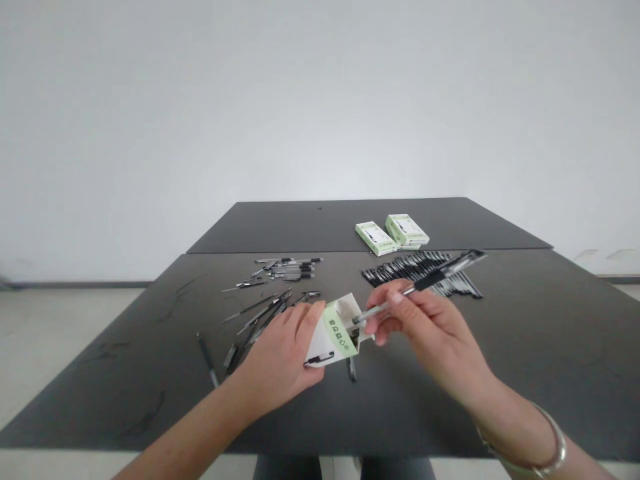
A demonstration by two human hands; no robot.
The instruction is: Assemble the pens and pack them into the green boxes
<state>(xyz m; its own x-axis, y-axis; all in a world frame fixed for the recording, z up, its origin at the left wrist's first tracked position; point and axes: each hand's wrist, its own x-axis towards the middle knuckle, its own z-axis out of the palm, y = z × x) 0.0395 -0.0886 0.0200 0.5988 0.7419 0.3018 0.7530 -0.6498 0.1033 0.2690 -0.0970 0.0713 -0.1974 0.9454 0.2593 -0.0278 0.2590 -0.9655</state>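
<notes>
The dark bench point(450, 407) stands before a white wall point(320, 100). Use the open white-and-green carton point(333, 333) as your landmark. Your left grip point(277, 353) is closed around it, while your right grip point(425, 327), just to its right, pinches a black-and-clear pen point(415, 288). The pen's long axis runs diagonally, with its tip end at the carton's open mouth and its far end rising rightward. Loose pens point(260, 320) lie left of the carton; a packed row of pens point(420, 270) and two green-and-white boxes point(375, 239) lie beyond it.
</notes>
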